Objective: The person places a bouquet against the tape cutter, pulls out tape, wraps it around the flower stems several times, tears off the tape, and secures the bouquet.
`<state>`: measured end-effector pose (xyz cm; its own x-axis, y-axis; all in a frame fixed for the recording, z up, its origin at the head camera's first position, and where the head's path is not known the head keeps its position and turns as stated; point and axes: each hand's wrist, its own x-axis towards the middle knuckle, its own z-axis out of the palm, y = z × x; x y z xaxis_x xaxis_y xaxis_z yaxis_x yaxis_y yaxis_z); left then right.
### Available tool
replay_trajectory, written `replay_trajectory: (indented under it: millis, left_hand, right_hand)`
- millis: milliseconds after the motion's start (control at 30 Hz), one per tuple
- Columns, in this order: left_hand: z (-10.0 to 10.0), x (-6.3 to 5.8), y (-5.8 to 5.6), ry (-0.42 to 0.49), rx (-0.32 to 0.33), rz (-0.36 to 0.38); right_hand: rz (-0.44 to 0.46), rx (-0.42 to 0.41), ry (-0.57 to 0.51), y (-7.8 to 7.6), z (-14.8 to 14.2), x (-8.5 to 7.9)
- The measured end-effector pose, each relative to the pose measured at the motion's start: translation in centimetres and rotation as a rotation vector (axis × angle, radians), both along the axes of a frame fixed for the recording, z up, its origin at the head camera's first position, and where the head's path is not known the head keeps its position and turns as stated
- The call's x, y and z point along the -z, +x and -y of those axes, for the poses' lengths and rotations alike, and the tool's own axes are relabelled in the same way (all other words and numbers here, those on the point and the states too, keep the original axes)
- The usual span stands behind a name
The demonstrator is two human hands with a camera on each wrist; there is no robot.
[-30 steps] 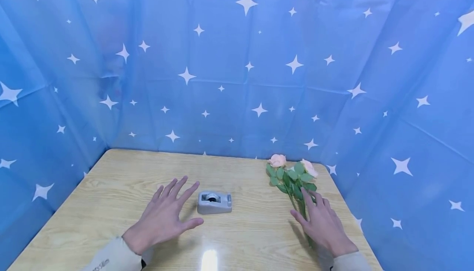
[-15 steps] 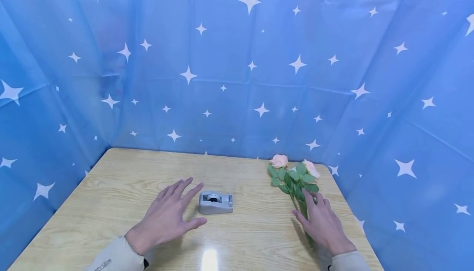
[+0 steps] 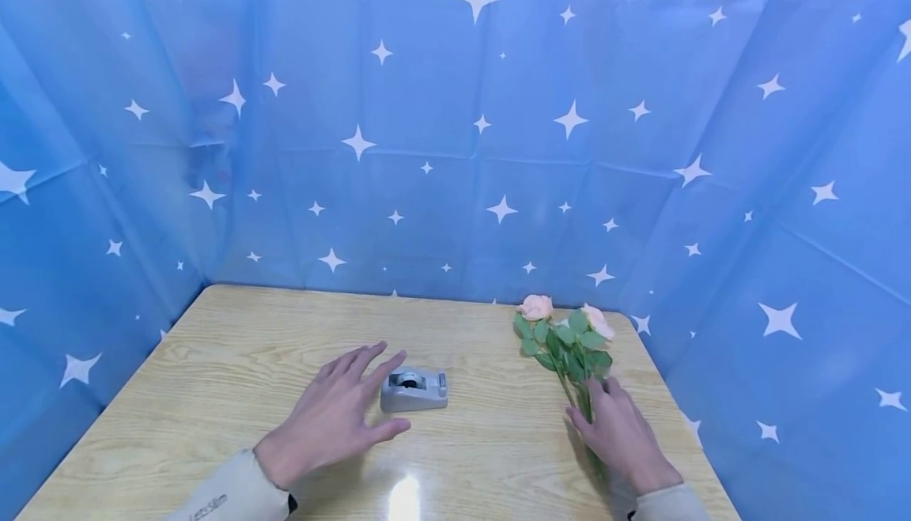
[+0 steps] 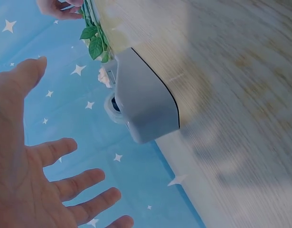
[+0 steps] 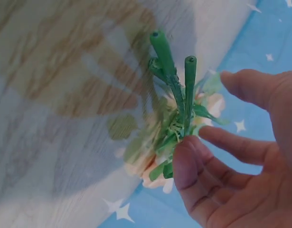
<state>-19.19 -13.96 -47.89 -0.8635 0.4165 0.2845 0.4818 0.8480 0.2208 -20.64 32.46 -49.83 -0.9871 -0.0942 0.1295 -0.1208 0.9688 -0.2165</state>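
My left hand (image 3: 327,418) is spread over the table to the left of a grey tape dispenser (image 3: 414,391), its fingertips close to the dispenser's near left side. In the left wrist view, the left palm (image 4: 17,185) faces the dispenser (image 4: 143,99) with a gap between them. A bunch of roses (image 3: 569,347) with pale pink heads and green leaves lies at the right of the table. My right hand (image 3: 626,430) is at the stems, fingers bent and thumb apart. The right wrist view shows the fingertips right at the green stems (image 5: 188,90), whose cut ends point toward the camera.
The wood-grain table (image 3: 213,379) has a bright light reflection near its front edge. A blue curtain (image 3: 427,94) with white stars stands behind it and along both sides. The rose heads lie close to the table's back right corner.
My left hand has moved slightly right, closer to the tape dispenser. The right hand's fingers have bent down further at the stems. Roses and dispenser stay in place.
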Motion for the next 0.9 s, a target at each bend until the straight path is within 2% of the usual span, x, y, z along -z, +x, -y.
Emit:
replay_trajectory:
  millis: [167, 433, 667, 900]
  left_hand:
    - [-0.6, -0.1, -0.1, -0.002, 0.009, 0.019]
    - [-1.1, -0.1, -0.1, -0.005, 0.040, -0.031]
    - [-1.6, 0.2, -0.1, -0.008, 0.057, -0.013]
    - [-2.0, -0.2, 0.1, -0.004, 0.087, -0.017]
  right_hand:
    - [0.039, 0.017, -0.008, -0.3, -0.1, 0.1]
    - [0.063, 0.030, -0.031, -0.7, 0.0, 0.0]
    - [0.132, 0.098, -0.101, -0.6, 0.3, 0.2]
    - [0.186, 0.133, -0.132, -0.7, 0.5, 0.0]
